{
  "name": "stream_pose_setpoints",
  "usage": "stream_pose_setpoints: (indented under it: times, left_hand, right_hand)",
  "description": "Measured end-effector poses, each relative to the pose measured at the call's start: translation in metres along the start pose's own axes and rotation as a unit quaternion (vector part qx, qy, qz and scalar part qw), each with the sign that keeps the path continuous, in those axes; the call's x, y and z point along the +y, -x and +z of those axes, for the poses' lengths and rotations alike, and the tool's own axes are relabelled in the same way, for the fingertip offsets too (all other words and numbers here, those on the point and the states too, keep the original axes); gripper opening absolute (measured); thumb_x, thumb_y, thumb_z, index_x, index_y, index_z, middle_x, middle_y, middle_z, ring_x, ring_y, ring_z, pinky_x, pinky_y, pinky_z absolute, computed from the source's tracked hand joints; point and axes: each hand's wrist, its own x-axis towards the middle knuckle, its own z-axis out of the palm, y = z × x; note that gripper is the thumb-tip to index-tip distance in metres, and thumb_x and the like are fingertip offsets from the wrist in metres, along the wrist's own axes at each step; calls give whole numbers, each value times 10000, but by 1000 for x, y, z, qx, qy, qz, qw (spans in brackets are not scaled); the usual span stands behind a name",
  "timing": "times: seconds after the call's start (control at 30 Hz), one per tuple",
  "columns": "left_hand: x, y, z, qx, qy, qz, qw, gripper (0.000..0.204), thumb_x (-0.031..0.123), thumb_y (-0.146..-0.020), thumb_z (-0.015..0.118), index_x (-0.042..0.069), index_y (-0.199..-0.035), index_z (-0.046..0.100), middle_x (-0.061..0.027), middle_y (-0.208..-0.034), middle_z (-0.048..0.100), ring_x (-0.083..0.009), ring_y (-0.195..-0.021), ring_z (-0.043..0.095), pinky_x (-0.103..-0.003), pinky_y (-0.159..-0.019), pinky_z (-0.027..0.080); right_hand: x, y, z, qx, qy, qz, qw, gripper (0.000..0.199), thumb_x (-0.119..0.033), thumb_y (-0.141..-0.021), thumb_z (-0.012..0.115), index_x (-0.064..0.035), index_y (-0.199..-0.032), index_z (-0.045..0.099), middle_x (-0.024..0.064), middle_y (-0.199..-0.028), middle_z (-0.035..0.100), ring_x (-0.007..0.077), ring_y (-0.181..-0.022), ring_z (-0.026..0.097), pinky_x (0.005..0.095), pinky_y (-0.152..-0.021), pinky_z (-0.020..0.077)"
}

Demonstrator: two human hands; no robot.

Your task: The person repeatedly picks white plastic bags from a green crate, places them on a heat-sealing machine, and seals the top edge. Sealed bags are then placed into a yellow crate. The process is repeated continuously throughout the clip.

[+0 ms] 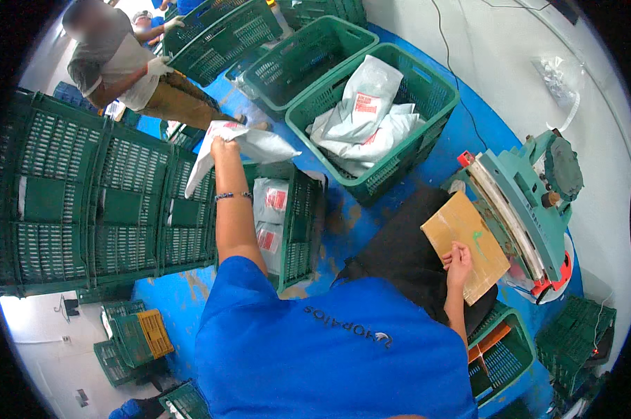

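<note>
Left hand [225, 145] is clenched on one edge of a white bag [263, 143], arm stretched right out. I'm placing everything off the big green crate [392, 178], the one with loose white bags [368, 105] heaped inside. The held bag is off that crate's left side, nothing visible propping it up. It droops both ways from the fist: one flap falls away from the crate, the other sticks out sideways with its tip pointing at the crate's left wall. Tip looks really near that wall, but can't tell if it's touching.

So imo the relation that matters is the bag's long axis, running roughly crosswise to the arm, with that one end aimed at the big crate. The bag's all with the left hand; the right hand [457, 262] is well apart from it, on the near-right side of the crate, fingers on a cardboard sheet [444, 227]. Can't tell if it's pinching the sheet or just resting there.

Also, a smaller green crate [299, 234] sits left of the big one and closer to the wearer, with red-labelled bags [270, 199] in it.
</note>
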Motion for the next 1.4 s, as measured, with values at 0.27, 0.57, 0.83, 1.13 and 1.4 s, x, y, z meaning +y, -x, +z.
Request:
stream_pose_setpoints:
  times: [0.27, 0.57, 0.83, 1.13, 1.4]
  left_hand:
    - [-45, 30, -49, -15, -39, -34, 999, 396, 260, -953, 401, -30, -1214, 474, -161, -1227, 523, -340, -1093, 533, -524, -928, 410]
    - [-73, 60, -110, -5, -102, -44, 994, 380, 245, -945, 407, -28, -1195, 492, -158, -1198, 537, -331, -1072, 542, -501, -916, 417]
    - [-132, 85, -61, -126, -295, -66, 945, 366, 231, -938, 413, -27, -1178, 508, -156, -1173, 550, -324, -1054, 549, -481, -906, 423]
    - [-322, 181, -13, -312, -572, -115, 750, 351, 216, -930, 419, -26, -1160, 526, -154, -1144, 564, -315, -1034, 558, -458, -894, 430]
    - [-404, 249, -14, -433, -631, -162, 623, 338, 203, -923, 424, -25, -1143, 542, -152, -1118, 577, -307, -1015, 566, -438, -884, 436]
  right_hand:
    - [-6, 6, -2, 8, 6, 26, 1000, 147, -170, -946, 490, -39, -964, 554, 16, -608, 541, 47, -476, 462, 171, -400, 365]
    - [2, 7, 1, 10, 6, 13, 1000, 153, -181, -941, 501, -40, -966, 555, 13, -608, 537, 52, -483, 466, 182, -415, 373]
    - [2, -29, -11, 11, -87, 59, 994, 146, -166, -903, 564, -52, -991, 593, 10, -651, 548, 92, -504, 486, 232, -429, 387]
    - [-8, 7, -149, 321, 54, -91, 941, 121, -107, -847, 599, -27, -938, 599, 85, -787, 619, 150, -702, 605, 269, -602, 482]
    - [37, 206, -301, 623, 474, 195, 590, 473, -113, -708, 629, 8, -1146, 496, 181, -1087, 549, 345, -1046, 490, 427, -921, 375]
